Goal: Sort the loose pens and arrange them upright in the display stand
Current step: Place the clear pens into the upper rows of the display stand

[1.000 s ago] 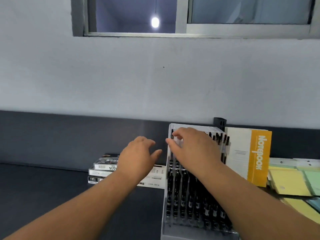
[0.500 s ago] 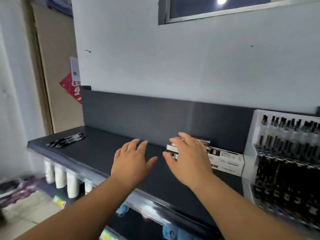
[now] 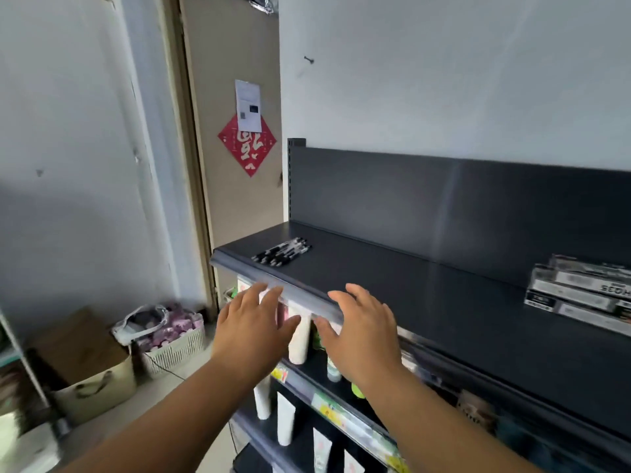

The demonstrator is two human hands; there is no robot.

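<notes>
A small bundle of loose pens (image 3: 281, 256) is seen lying flat near the left end of the dark top shelf (image 3: 444, 295), close to its front edge. Both hands are held out before the shelf's front rail, apart from the pens: the left hand (image 3: 254, 327) and the right hand (image 3: 362, 331) are spread wide, fingers straight, with nothing held. A stack of flat boxes (image 3: 580, 291) is set at the shelf's right side, and white tubes (image 3: 299, 341) are stood on the shelf below.

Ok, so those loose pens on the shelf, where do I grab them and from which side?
Probably mid-barrel, from above. The pens lie flat, side by side in one bunch near the left end of the shelf, so a pinch across the whole bunch, near edge to far edge, could gather all.
</notes>
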